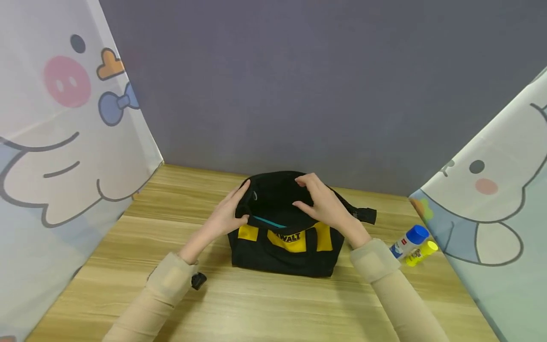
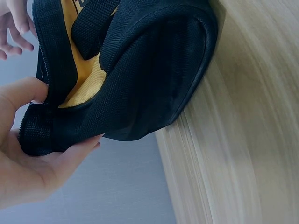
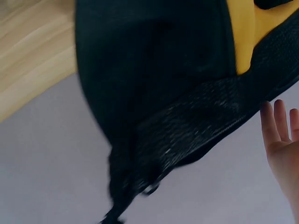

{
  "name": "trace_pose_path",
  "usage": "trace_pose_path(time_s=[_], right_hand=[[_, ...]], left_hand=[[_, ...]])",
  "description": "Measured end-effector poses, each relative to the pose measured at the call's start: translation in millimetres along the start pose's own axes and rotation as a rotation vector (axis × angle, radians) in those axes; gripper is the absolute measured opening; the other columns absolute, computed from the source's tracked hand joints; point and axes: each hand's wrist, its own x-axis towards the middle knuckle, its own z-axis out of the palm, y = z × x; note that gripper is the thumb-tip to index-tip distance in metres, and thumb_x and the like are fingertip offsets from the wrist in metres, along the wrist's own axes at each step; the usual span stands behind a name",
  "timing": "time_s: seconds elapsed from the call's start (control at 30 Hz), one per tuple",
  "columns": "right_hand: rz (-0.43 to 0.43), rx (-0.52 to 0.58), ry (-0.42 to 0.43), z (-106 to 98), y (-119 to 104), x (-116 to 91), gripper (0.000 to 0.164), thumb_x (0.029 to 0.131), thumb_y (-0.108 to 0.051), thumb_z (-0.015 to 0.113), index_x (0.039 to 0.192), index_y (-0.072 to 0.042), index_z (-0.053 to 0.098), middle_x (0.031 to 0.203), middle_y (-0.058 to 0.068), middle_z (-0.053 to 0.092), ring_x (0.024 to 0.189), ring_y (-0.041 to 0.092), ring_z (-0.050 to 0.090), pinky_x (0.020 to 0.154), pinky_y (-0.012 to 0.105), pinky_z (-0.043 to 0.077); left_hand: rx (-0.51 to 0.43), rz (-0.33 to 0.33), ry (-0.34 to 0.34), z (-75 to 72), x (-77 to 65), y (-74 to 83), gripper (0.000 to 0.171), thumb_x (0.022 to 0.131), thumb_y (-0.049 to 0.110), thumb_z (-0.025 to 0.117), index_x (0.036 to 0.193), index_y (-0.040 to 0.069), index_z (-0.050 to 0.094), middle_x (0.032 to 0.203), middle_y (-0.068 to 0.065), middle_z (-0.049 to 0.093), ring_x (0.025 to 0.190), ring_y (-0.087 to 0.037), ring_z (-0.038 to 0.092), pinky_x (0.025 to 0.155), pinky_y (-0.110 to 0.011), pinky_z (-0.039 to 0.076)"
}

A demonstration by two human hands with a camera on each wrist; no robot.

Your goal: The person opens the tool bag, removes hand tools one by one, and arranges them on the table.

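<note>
White cloth with cartoon prints [image 1: 25, 109] fills the left side of the head view, beside a wood-grain table [image 1: 260, 308]. Left of centre, a small black object [image 1: 198, 280] shows next to a beige sleeve [image 1: 158, 294]. Above it, the left hand [image 1: 224, 214] grips the left end of the mouth of a black-and-yellow tool bag [image 1: 286, 260], thumb at the zipped rim and fingers around the outside in the left wrist view. The bag stands on the table at the lower centre, its mouth gaping, with a turquoise strip [image 1: 268, 222] along the inner front edge and a yellow label [image 1: 288, 241] on which "WALT" reads. Behind rises a grey backdrop [image 1: 325, 90]. The right hand [image 1: 322, 202] is over the right part of the mouth, thumb and fingers spread well apart; whether its fingertips touch the rim, I cannot tell. A black fabric tab [image 1: 365, 215] extends right from the bag. At the lower right lie a blue-capped glue stick [image 1: 409, 241] and, just beside it, a yellow glue stick [image 1: 420, 253]. More printed cloth [image 1: 504, 180] closes the right edge.
</note>
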Motion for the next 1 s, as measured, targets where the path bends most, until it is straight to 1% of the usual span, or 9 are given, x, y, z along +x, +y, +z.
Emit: trace_pose_path(time_s=[0.07,0.13,0.33,0.43,0.6,0.77,0.87,1.0], right_hand=[[-0.006,-0.012,-0.020,2.9,-1.1,3.2,0.054,0.083,-0.023,0.071,0.127,-0.007,0.045,0.121,0.009,0.049,0.105,0.021,0.056,0.087,0.033,0.051],[-0.017,-0.016,-0.037,5.6,-2.2,5.7,0.052,0.083,-0.023,0.071,0.126,-0.007,0.046,0.120,0.008,0.049,0.105,0.019,0.056,0.086,0.032,0.052],[-0.050,-0.033,-0.104,14.5,-3.0,9.9,0.052,0.081,-0.022,0.072,0.123,-0.003,0.049,0.119,0.008,0.050,0.106,0.017,0.056,0.085,0.030,0.052],[-0.059,-0.038,-0.147,18.9,-2.0,11.6,0.052,0.080,-0.021,0.074,0.122,-0.004,0.050,0.117,0.008,0.051,0.103,0.019,0.058,0.082,0.029,0.053],[-0.047,-0.023,-0.192,21.6,-0.6,16.7,0.051,0.078,-0.018,0.075,0.121,-0.005,0.051,0.117,0.007,0.051,0.096,0.021,0.059,0.076,0.028,0.052],[-0.035,-0.023,-0.237,24.8,2.3,22.9,0.051,0.078,-0.017,0.075,0.121,-0.007,0.051,0.117,0.007,0.051,0.095,0.020,0.059,0.076,0.027,0.052],[-0.013,-0.012,-0.304,27.6,3.0,24.8,0.052,0.079,-0.019,0.075,0.124,-0.009,0.050,0.119,0.006,0.050,0.098,0.018,0.059,0.078,0.027,0.053],[0.048,0.027,-0.422,30.5,2.4,25.5,0.057,0.079,-0.019,0.074,0.128,-0.011,0.046,0.122,0.007,0.049,0.102,0.020,0.059,0.082,0.029,0.053]], left_hand=[[-0.006,0.001,-0.001,1.1,0.5,0.7,0.092,0.082,0.014,0.066,0.152,0.029,0.008,0.156,-0.016,0.018,0.135,-0.042,0.034,0.094,-0.063,0.040],[-0.004,0.010,-0.001,2.0,0.8,1.3,0.092,0.082,0.014,0.066,0.152,0.028,0.008,0.156,-0.016,0.018,0.137,-0.043,0.032,0.097,-0.067,0.035],[-0.017,0.017,0.004,2.2,0.8,3.6,0.092,0.082,0.012,0.067,0.152,0.026,0.010,0.156,-0.016,0.019,0.137,-0.042,0.031,0.097,-0.062,0.040],[-0.017,0.018,0.008,1.0,0.1,3.9,0.091,0.081,0.012,0.067,0.152,0.025,0.011,0.155,-0.017,0.020,0.137,-0.042,0.032,0.097,-0.061,0.040],[-0.011,0.022,0.012,-0.4,-0.7,3.5,0.091,0.082,0.012,0.067,0.152,0.024,0.012,0.155,-0.017,0.021,0.137,-0.042,0.032,0.099,-0.062,0.038],[-0.004,0.022,0.016,-0.7,-1.4,2.9,0.091,0.082,0.013,0.067,0.152,0.024,0.011,0.155,-0.017,0.022,0.137,-0.041,0.032,0.098,-0.066,0.036],[-0.002,0.018,0.016,-0.5,-1.5,1.9,0.091,0.082,0.013,0.067,0.152,0.026,0.010,0.155,-0.017,0.022,0.138,-0.041,0.030,0.098,-0.069,0.032],[0.002,0.015,0.016,0.0,-1.3,1.2,0.091,0.082,0.013,0.067,0.152,0.027,0.010,0.155,-0.016,0.022,0.139,-0.041,0.029,0.098,-0.071,0.030]])
